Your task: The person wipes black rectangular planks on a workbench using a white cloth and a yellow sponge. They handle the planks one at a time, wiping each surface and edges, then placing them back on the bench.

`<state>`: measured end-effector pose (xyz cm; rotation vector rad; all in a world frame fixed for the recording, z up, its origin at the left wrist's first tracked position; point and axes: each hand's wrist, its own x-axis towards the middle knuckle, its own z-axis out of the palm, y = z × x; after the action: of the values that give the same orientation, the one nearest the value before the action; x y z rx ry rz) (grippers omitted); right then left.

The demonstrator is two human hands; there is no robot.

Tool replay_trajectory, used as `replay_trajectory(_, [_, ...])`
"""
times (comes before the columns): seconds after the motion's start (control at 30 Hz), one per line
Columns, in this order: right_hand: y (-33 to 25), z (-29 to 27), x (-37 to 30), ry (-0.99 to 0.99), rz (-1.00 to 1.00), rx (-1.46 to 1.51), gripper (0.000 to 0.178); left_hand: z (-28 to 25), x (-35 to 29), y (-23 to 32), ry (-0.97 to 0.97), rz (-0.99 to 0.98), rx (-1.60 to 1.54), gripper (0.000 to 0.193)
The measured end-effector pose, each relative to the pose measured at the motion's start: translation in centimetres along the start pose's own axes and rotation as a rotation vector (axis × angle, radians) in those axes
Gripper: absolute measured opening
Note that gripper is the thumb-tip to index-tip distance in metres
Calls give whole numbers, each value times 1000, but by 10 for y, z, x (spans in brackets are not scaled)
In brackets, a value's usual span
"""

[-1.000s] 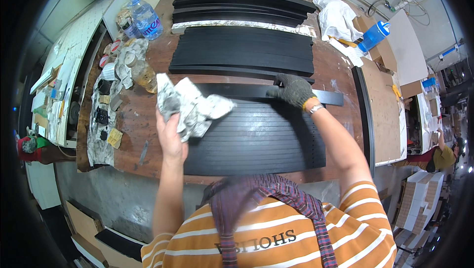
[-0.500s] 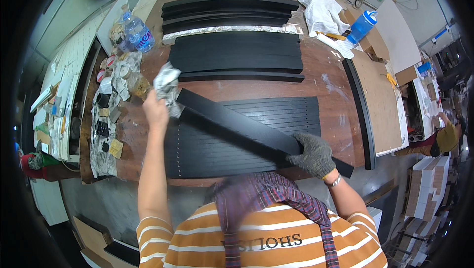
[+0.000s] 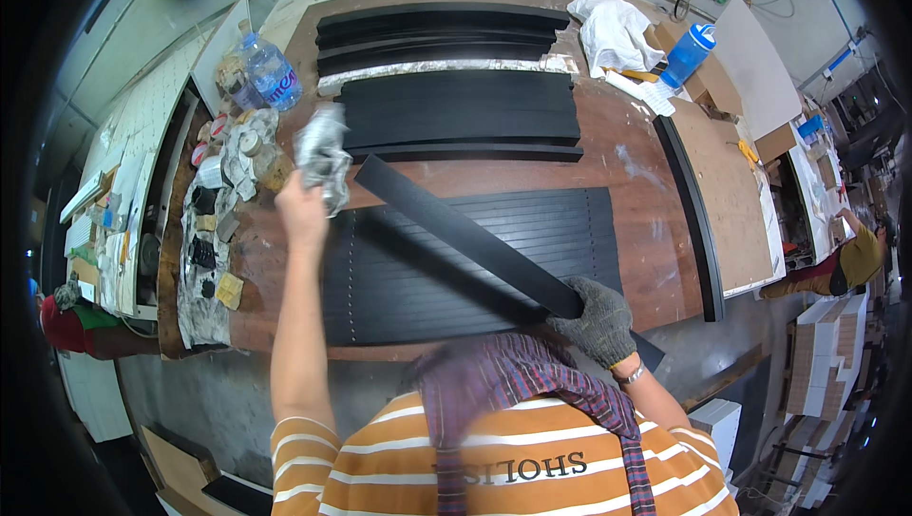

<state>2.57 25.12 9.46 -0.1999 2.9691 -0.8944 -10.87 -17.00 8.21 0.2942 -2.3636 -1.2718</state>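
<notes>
My right hand (image 3: 600, 323), in a dark grey knit glove, is closed around the near end of a long black slat (image 3: 465, 236). That slat is raised at a slant, its far end up to the left and its shadow falling across a row of black slats (image 3: 475, 274) laid side by side on the brown table. My bare left hand (image 3: 301, 204) grips a crumpled whitish rag (image 3: 323, 150), slightly blurred. The rag is just left of the slat's far end, with a small gap between them.
Stacked black boards (image 3: 456, 107) lie toward the table's far side. To the left are a clear plastic bottle (image 3: 271, 74), a jar (image 3: 271, 164) and a yellow sponge (image 3: 228, 290). A blue bottle (image 3: 689, 55) and white cloth (image 3: 613, 31) occupy the far right. A black strip (image 3: 689, 217) lines the right edge.
The held slat has turned and now shows a single face. My right hand has shifted slightly nearer. The rag in my left hand has come away from the slat's far end.
</notes>
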Motion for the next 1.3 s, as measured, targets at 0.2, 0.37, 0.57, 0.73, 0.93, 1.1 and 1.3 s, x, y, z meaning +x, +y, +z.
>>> replay_trajectory(0.2, [-42, 9, 33, 237, 23, 54, 57, 54, -65, 82, -331, -148, -1076, 21])
replay_trajectory(0.37, [-90, 15, 76, 393, -348, 200, 50, 91, -52, 142, -550, -211, -1509, 27])
replay_trajectory(0.57, [-78, -74, 133, 448, -291, 735, 34, 46, -12, 169, -754, -150, -950, 28])
replay_trajectory(0.73, [-103, -84, 170, -200, -406, 1738, 32, 72, -44, 174, -1074, -166, -760, 33])
replay_trajectory(0.93, [-63, -110, 179, 231, -289, 1727, 45, 39, -94, 70, -1232, -188, -428, 43])
replay_trajectory(1.1, [30, -165, 183, 389, -148, 1834, 46, -40, -127, -23, -1108, -422, 22, 35])
replay_trajectory(1.3, [9, -114, 176, 281, -220, 1731, 45, -42, -60, 39, -515, -194, -494, 38])
